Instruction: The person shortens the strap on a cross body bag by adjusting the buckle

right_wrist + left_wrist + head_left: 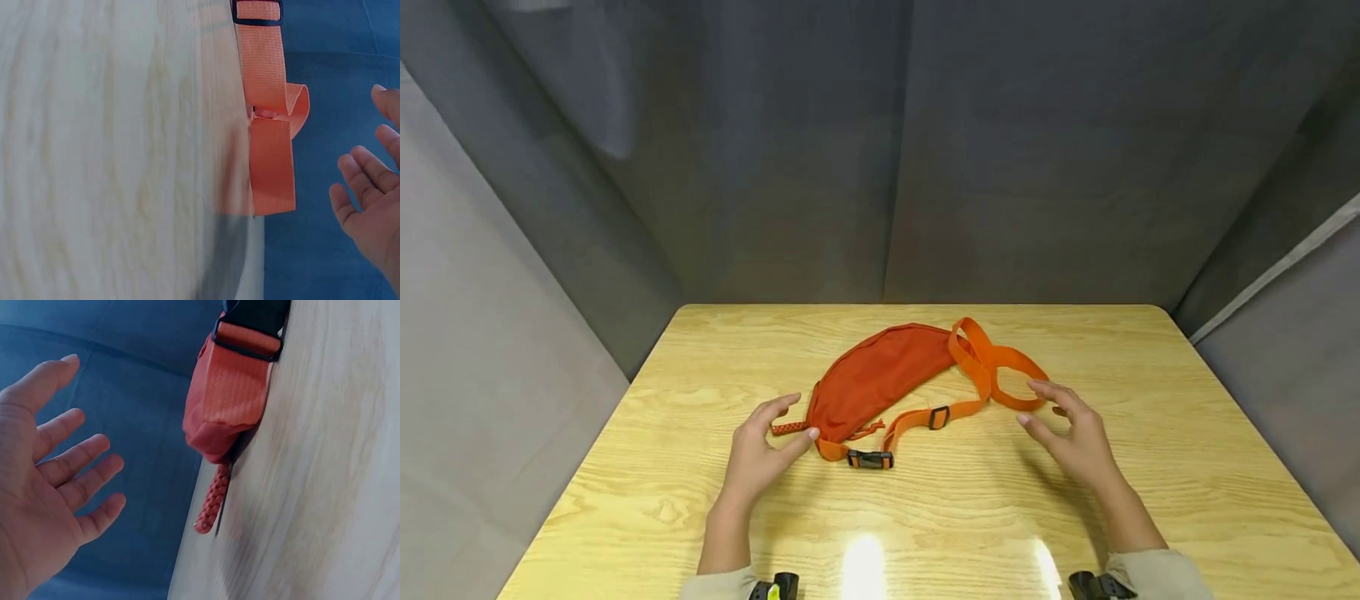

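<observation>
An orange-red waist bag [883,372] lies flat on the wooden table, its curved edge toward the back. Its orange strap [1019,360] is looped at the right and runs back to a black buckle [870,459] at the front, which looks fastened. A black slider [938,417] sits on the strap. My left hand [763,450] hovers by the bag's left end, near a braided cord pull [213,499], fingers spread and holding nothing. Beside the strap loop my right hand [1077,435] hovers with relaxed fingers, also holding nothing; the right wrist view shows it apart from the strap.
The pale wooden table [662,500] ends at a straight back edge with rounded corners. Dark grey curtains [895,167] hang behind it, and lighter cloth panels [482,333] stand at the sides. Light glares off the table's front.
</observation>
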Tool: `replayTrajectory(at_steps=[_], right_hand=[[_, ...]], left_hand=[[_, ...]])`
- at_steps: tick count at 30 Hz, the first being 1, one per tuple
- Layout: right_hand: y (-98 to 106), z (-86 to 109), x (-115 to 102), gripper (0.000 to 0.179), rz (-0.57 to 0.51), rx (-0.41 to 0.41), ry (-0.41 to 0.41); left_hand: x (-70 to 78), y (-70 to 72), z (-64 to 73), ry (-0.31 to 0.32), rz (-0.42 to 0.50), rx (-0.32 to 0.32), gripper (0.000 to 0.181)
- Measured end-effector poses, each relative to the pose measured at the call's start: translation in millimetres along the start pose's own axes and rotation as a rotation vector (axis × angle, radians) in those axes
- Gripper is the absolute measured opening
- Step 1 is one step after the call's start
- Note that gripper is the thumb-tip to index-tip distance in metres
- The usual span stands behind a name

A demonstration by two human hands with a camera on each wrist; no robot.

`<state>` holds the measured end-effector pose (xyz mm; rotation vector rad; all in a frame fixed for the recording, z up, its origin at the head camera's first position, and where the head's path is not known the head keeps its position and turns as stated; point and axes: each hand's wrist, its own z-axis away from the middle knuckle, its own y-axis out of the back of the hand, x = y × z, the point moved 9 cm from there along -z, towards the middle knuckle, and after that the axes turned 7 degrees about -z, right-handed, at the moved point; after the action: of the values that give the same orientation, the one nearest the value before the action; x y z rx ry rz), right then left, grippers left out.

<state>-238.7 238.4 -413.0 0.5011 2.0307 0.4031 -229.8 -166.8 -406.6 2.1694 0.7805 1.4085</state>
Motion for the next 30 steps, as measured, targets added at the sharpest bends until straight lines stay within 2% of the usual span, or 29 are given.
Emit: replayTrajectory(at_steps=[6,12,21,24,27,30], right_hand=[[-22,-4.8,13,0.044,-0.162,-0.068,-0.101],[-40,-10.5,17,0.044,-0.289,-0.108,-0.145],[-49,-18.0,27,0.043,-0.396,-0.121,-0.208],[-54,-19.2,30,0.045,-0.426,-0.130,-0.235],[-60,-22.2,29,0.046,-0.443,-0.146,-0.220],[-65,-24.0,31,0.047,-0.476,-0.153,-0.244]], left_hand=[[1.6,-11.2,-0.2,0.006,0.061,-0.037,0.050],[2.0,-23.8,-5.4,0.038,0.128,-0.100,0.052],[11.3,-58.5,-13.6,0.063,0.212,-0.199,0.050],[17.1,-70.8,-16.3,0.051,0.240,-0.232,0.049],[22.7,-82.4,-19.7,0.026,0.258,-0.263,0.048],[25.6,-93.1,-22.0,0.030,0.280,-0.297,0.048]])
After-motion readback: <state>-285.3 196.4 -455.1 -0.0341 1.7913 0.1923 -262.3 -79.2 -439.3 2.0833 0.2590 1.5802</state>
